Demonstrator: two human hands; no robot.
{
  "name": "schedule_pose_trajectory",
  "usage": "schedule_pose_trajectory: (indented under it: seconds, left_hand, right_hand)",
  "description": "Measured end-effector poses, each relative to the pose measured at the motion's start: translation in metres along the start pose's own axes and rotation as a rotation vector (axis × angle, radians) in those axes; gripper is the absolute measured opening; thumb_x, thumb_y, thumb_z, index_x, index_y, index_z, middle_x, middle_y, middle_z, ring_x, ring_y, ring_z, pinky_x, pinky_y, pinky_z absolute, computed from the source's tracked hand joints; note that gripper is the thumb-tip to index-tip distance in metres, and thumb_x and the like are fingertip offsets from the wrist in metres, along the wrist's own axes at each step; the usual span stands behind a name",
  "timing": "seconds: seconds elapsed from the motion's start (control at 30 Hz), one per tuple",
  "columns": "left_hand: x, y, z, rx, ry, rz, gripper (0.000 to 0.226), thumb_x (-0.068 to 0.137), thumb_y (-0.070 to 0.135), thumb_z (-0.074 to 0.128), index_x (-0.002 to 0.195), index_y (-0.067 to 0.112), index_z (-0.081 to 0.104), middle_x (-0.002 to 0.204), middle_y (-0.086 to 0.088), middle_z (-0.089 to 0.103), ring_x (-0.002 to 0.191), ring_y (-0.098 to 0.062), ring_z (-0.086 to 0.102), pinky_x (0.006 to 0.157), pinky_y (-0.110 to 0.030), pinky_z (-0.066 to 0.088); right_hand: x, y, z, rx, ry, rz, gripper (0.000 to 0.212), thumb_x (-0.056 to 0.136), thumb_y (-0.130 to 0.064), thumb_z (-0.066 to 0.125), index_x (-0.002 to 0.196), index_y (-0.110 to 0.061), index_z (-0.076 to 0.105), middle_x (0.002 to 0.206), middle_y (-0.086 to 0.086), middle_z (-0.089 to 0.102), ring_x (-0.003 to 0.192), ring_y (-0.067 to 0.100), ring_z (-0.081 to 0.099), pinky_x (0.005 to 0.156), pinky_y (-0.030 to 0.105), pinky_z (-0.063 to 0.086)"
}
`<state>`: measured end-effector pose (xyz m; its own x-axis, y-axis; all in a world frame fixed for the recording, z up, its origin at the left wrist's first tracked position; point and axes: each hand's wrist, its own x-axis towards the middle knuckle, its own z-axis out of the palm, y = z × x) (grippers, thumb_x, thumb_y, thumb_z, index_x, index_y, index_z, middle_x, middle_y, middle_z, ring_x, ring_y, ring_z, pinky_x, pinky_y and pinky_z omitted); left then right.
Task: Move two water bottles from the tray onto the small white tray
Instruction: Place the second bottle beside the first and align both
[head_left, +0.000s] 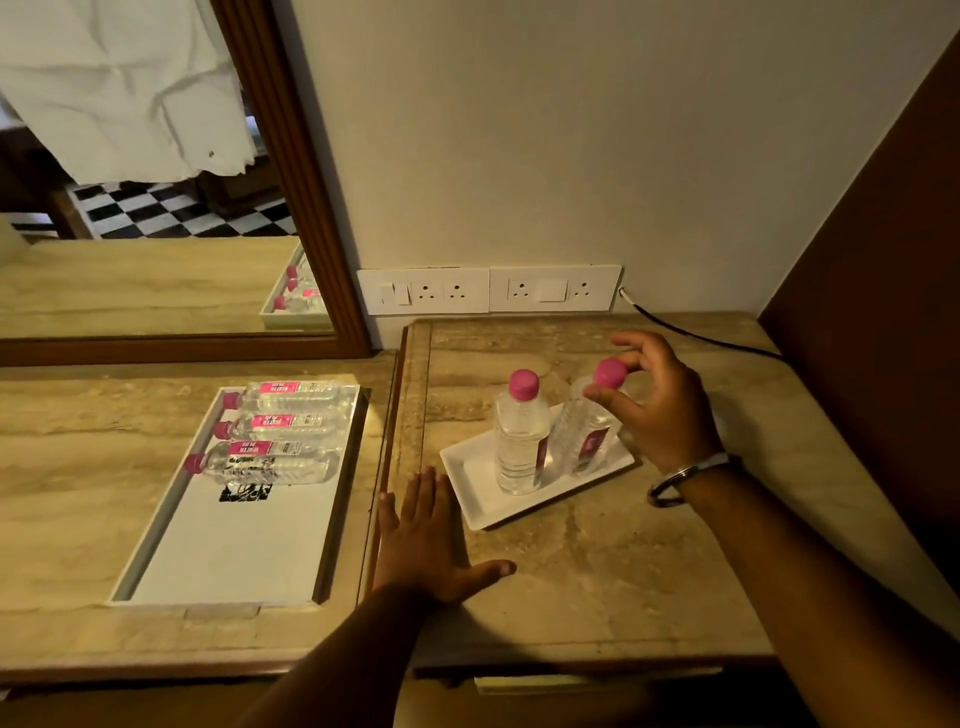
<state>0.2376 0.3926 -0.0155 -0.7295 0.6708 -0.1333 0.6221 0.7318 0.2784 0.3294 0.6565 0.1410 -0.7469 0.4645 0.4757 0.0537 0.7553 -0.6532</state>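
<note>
Three bottles (265, 428) lie flat in the large tray (156, 525), stowed sideways. We rest our left hand (428, 540) palm-down on the counter (597, 571), its fingers released. Two bottles stand on the small white tray (475, 499): one free (521, 441), one (587, 431) tilted, its cap pinched by our right hand (660, 405), likely to set it upright.

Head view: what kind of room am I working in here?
Probably a hotel room: a framed mirror reflecting white bedding, a tray of bottled water, and wall sockets above a stone-topped desk.
</note>
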Motion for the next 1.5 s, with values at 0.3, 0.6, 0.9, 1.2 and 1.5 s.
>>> schedule_pose_trajectory:
  seconds: [0.3,0.6,0.9,1.2,1.5]
  left_hand:
    - [0.012,0.011,-0.013,-0.422,0.249,0.067,0.129,0.063,0.106,0.038,0.158,0.023,0.009,0.168,-0.006,0.018,0.153,-0.027,0.013,0.124,-0.061,0.001]
    - [0.07,0.035,-0.014,-0.342,0.078,0.111,0.118,0.068,0.095,0.053,0.159,0.03,0.013,0.169,-0.002,0.016,0.154,-0.028,0.005,0.124,-0.062,0.002]
    - [0.092,0.027,-0.039,-0.468,0.004,0.365,0.087,0.074,0.055,0.08,0.145,0.018,0.046,0.146,-0.011,0.052,0.136,-0.03,0.045,0.113,-0.055,0.038]
    - [0.096,0.02,-0.043,-0.511,-0.009,0.442,0.068,0.073,0.051,0.081,0.129,0.025,0.053,0.117,0.008,0.06,0.11,-0.008,0.055,0.101,-0.021,0.043]
    - [0.101,0.006,-0.04,-0.42,-0.002,0.414,0.067,0.073,0.063,0.079,0.129,0.042,0.048,0.115,0.013,0.06,0.109,-0.004,0.057,0.099,-0.031,0.05]
  right_hand:
    - [0.001,0.017,0.016,0.12,-0.012,0.064,0.059,0.071,-0.056,0.068,0.12,-0.027,0.051,0.103,-0.015,0.059,0.096,-0.012,0.054,0.075,0.001,0.039]
    - [-0.011,0.07,0.023,0.151,-0.649,0.252,0.078,0.057,-0.06,0.081,0.123,-0.046,0.041,0.116,-0.025,0.055,0.097,-0.013,0.054,0.073,0.0,0.038]
    - [-0.028,0.114,0.045,-0.044,-0.649,0.311,0.086,0.064,-0.055,0.079,0.135,-0.023,0.042,0.123,0.0,0.059,0.103,0.015,0.054,0.081,0.027,0.04]
    - [-0.031,0.115,0.043,-0.04,-0.608,0.3,0.085,0.062,-0.055,0.079,0.131,-0.018,0.045,0.123,0.006,0.062,0.107,0.022,0.058,0.085,0.029,0.043]
    - [-0.03,0.112,0.034,0.028,-0.665,0.344,0.101,0.05,-0.074,0.072,0.132,-0.021,0.046,0.125,0.004,0.062,0.109,0.021,0.058,0.093,0.044,0.049]
